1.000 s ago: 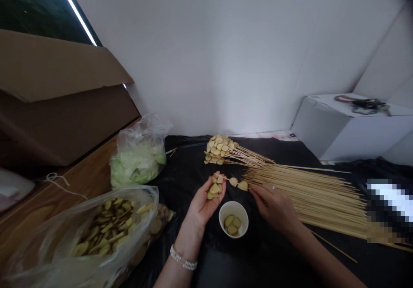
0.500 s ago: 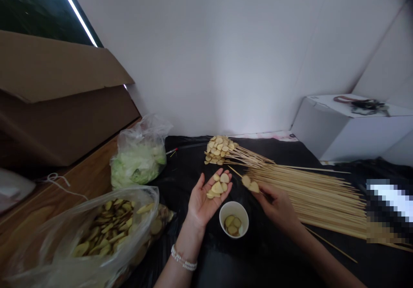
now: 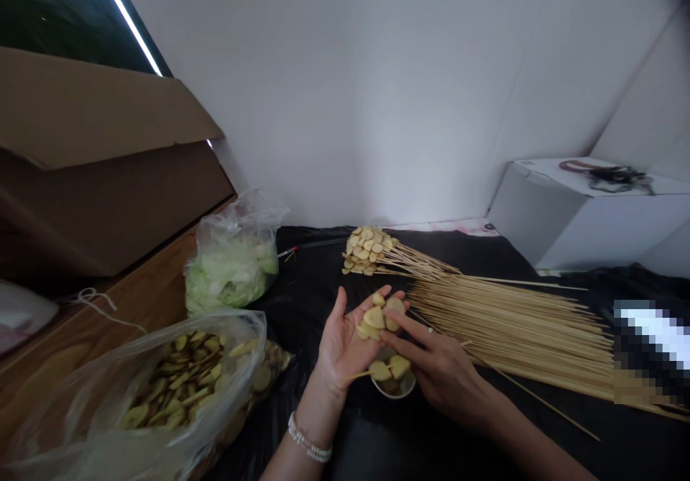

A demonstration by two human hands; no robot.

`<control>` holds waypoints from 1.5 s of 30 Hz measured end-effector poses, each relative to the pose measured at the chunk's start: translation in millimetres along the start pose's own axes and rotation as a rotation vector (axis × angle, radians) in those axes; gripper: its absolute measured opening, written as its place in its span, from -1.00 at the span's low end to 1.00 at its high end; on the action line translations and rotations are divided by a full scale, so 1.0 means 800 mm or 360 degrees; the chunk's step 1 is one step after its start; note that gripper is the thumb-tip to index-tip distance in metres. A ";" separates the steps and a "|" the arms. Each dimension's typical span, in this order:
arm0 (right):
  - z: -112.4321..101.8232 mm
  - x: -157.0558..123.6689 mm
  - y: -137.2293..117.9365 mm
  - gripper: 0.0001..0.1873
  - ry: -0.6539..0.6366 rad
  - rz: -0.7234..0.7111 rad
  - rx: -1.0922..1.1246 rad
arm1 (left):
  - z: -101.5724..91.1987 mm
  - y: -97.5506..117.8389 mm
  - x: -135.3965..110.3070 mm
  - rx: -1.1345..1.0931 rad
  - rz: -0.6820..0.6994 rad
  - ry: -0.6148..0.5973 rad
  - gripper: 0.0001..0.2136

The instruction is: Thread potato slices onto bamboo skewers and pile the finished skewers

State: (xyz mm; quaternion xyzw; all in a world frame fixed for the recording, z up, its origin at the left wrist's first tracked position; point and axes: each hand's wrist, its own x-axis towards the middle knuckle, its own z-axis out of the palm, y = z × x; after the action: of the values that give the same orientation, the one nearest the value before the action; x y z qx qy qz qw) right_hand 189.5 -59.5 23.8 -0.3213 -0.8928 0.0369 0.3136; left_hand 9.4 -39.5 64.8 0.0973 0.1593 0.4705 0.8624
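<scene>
Palm up with its fingers stretched out, my left hand carries a small heap of potato slices. My right hand holds a bamboo skewer with two slices threaded on it, its tip pointing left past my left wrist. The index and middle fingers of my right hand touch a slice in the left palm. Beneath the hands stands a white cup, partly covered, with slices inside.
Loaded skewers lie at the back beside a wide pile of bare bamboo skewers. On the left are an open plastic bag of potato slices and a bag of pale green vegetable. A cardboard box and a white box flank the table.
My right hand has moved left to the left palm, and the skewer has swung round to point left and down over the cup. My left hand has shifted slightly right.
</scene>
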 end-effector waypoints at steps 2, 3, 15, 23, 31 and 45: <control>-0.001 0.000 -0.001 -0.44 -0.0028 0.0002 0.0017 | 0.001 -0.001 0.000 -0.0014 -0.0012 -0.0005 -0.36; -0.001 0.000 -0.002 -0.43 -0.0039 0.0006 0.0029 | 0.001 -0.002 -0.001 -0.0015 -0.0030 -0.0007 -0.36; -0.002 0.002 -0.004 -0.37 -0.0089 0.0048 0.0147 | 0.002 -0.002 -0.004 0.0001 -0.0131 -0.0022 -0.42; 0.005 0.002 -0.006 -0.24 -0.0102 0.0074 0.0191 | -0.014 0.001 0.001 0.0241 -0.0217 -0.0218 -0.38; 0.002 0.002 0.002 -0.36 0.0098 0.0080 0.0442 | -0.015 0.004 0.002 0.0125 -0.0124 -0.0047 -0.48; -0.018 0.002 0.015 -0.58 0.0075 0.0341 0.0905 | -0.018 0.017 0.005 0.0102 0.0319 0.0517 -0.93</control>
State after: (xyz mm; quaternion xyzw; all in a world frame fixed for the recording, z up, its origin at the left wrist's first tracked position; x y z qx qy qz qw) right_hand 203.7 -50.8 33.4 -0.3139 -0.8002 0.3108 0.4058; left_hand -4.2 -28.3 55.3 0.0630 0.3008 0.5583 0.7706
